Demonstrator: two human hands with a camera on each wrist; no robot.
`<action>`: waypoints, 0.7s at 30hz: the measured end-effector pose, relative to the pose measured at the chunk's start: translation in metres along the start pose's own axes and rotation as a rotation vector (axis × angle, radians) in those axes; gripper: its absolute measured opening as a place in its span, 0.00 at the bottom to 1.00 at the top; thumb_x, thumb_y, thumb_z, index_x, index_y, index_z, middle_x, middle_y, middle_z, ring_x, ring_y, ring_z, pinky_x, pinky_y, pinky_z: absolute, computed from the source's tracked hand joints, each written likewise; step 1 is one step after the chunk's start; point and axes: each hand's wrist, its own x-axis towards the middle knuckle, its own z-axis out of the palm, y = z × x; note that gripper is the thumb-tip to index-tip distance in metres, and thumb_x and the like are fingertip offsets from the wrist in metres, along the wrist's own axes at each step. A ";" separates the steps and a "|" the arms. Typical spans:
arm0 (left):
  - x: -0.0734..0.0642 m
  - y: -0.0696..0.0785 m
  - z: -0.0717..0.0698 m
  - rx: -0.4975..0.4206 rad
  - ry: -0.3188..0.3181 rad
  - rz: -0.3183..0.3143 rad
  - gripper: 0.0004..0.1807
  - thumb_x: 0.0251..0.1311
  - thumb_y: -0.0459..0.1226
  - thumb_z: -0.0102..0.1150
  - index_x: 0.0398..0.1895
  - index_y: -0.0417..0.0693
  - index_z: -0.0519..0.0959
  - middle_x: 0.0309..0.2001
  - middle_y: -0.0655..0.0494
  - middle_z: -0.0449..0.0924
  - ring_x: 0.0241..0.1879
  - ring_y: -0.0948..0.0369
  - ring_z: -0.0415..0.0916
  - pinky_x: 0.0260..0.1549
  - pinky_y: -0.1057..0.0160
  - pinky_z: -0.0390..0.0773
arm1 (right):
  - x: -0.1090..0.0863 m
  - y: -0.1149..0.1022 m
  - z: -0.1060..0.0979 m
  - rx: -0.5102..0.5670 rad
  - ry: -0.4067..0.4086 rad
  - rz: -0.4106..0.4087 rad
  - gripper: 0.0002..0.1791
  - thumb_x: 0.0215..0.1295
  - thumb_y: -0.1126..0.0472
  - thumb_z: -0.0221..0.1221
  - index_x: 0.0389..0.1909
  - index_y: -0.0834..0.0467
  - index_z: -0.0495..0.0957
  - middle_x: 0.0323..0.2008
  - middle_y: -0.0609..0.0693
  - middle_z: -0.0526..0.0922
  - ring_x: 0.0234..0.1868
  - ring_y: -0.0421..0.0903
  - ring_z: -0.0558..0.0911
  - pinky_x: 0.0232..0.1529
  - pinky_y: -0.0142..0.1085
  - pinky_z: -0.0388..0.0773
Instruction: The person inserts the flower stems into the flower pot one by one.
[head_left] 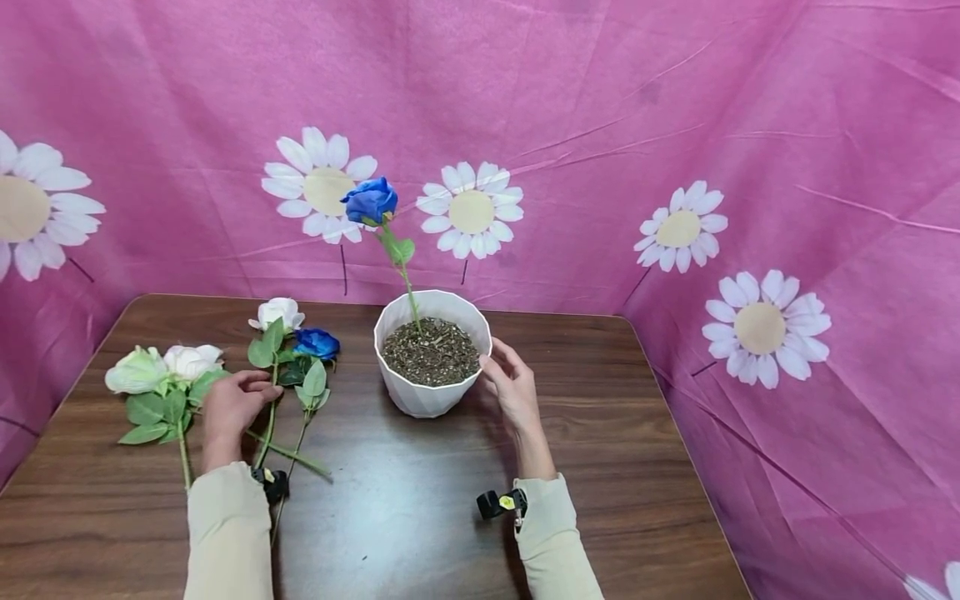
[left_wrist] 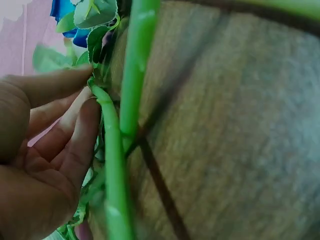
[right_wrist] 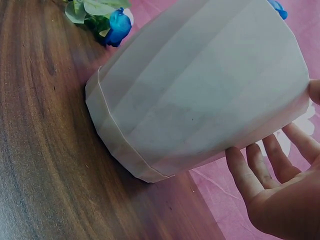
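Observation:
With thumb and fingertips my left hand (head_left: 234, 408) pinches the green stem (left_wrist: 112, 155) of a white rose (head_left: 277, 314) lying on the table. A blue rose (head_left: 317, 342) lies right beside that bloom, its stem crossing nearby. My right hand (head_left: 513, 390) holds the white faceted flower pot (head_left: 426, 402) at its right side, thumb at the rim and fingers along the outer wall, as the right wrist view shows. Dark soil (head_left: 442, 357) fills much of the pot. Another blue rose (head_left: 370, 202) stands in it, leaning slightly left.
Left of my left hand lie a greenish-white rose (head_left: 138, 371) and a white rose (head_left: 192, 362) with leaves. The brown wooden table (head_left: 600, 467) ends at a pink cloth backdrop (head_left: 570, 100) printed with daisies. A small black camera sits on each wrist.

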 end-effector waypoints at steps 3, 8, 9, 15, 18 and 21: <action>0.002 0.001 -0.001 0.057 -0.028 0.051 0.23 0.60 0.37 0.68 0.54 0.30 0.80 0.43 0.38 0.86 0.46 0.41 0.81 0.41 0.50 0.79 | 0.001 0.001 0.000 -0.006 -0.007 -0.001 0.25 0.70 0.67 0.60 0.66 0.66 0.73 0.60 0.67 0.77 0.50 0.46 0.82 0.46 0.35 0.85; 0.008 0.001 -0.003 -0.045 -0.160 0.022 0.24 0.63 0.33 0.63 0.60 0.26 0.76 0.47 0.33 0.84 0.36 0.52 0.86 0.36 0.60 0.85 | 0.001 0.001 0.000 -0.006 -0.010 0.001 0.25 0.70 0.67 0.60 0.66 0.66 0.73 0.61 0.67 0.77 0.51 0.46 0.82 0.53 0.45 0.84; 0.010 0.000 -0.003 -0.102 -0.195 0.000 0.25 0.64 0.32 0.62 0.61 0.24 0.73 0.47 0.33 0.84 0.33 0.57 0.86 0.34 0.63 0.85 | 0.001 0.001 0.000 -0.005 -0.009 0.001 0.25 0.70 0.67 0.60 0.66 0.66 0.73 0.60 0.67 0.77 0.51 0.46 0.82 0.53 0.45 0.84; 0.012 0.000 -0.009 -0.378 -0.280 -0.094 0.29 0.69 0.28 0.58 0.68 0.20 0.64 0.39 0.57 0.85 0.30 0.73 0.81 0.32 0.69 0.86 | -0.001 -0.001 0.000 -0.004 -0.007 -0.006 0.25 0.70 0.68 0.60 0.66 0.67 0.73 0.59 0.68 0.78 0.49 0.47 0.82 0.47 0.37 0.85; 0.011 0.004 -0.012 -0.493 -0.244 -0.101 0.30 0.69 0.28 0.59 0.69 0.21 0.63 0.34 0.70 0.83 0.30 0.74 0.81 0.31 0.70 0.85 | -0.001 -0.002 0.000 -0.005 -0.007 -0.004 0.24 0.70 0.68 0.60 0.66 0.67 0.73 0.60 0.68 0.78 0.49 0.48 0.83 0.47 0.38 0.85; 0.011 0.007 -0.018 -0.701 -0.209 -0.097 0.20 0.67 0.26 0.61 0.62 0.31 0.75 0.32 0.71 0.84 0.32 0.72 0.83 0.32 0.72 0.85 | -0.001 -0.002 0.000 -0.002 -0.005 0.001 0.24 0.70 0.68 0.60 0.66 0.66 0.73 0.60 0.68 0.77 0.48 0.47 0.83 0.47 0.38 0.85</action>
